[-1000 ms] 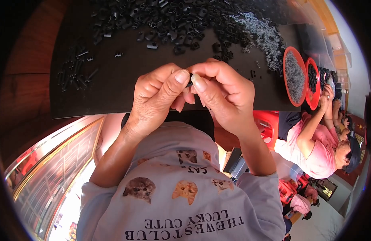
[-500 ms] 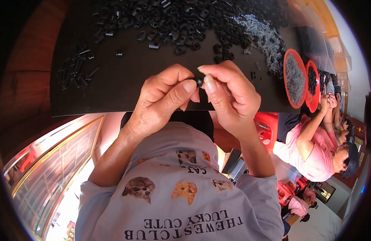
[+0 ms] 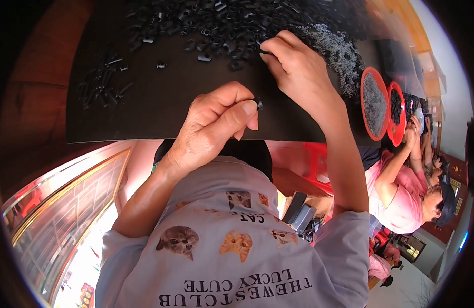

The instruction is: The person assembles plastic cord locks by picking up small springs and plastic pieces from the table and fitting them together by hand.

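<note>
A small black ring-like part (image 3: 259, 104) sits pinched between the thumb and index finger of my left hand (image 3: 216, 123), just above the near part of the dark table. Farther out and to the right, my right hand (image 3: 301, 69) reaches over the edge of a large pile of short black tubular pieces (image 3: 216, 25). Its thumb and index finger are bent with a small gap between the tips, and no held piece shows there. Beside that hand lies a spread of small grey pieces (image 3: 337, 49), partly covered by its back.
Thin black pieces (image 3: 103, 84) lie scattered at the left of the dark table (image 3: 160, 113), with one short tube (image 3: 161, 64) apart. Two red bowls stand at the right, one with grey pieces (image 3: 374, 102), one with black (image 3: 396, 110). A person in pink (image 3: 393, 192) works beyond them.
My right hand has left the small black part and moved away, up to the pile's edge. My left hand stays in place, still pinching the part.
</note>
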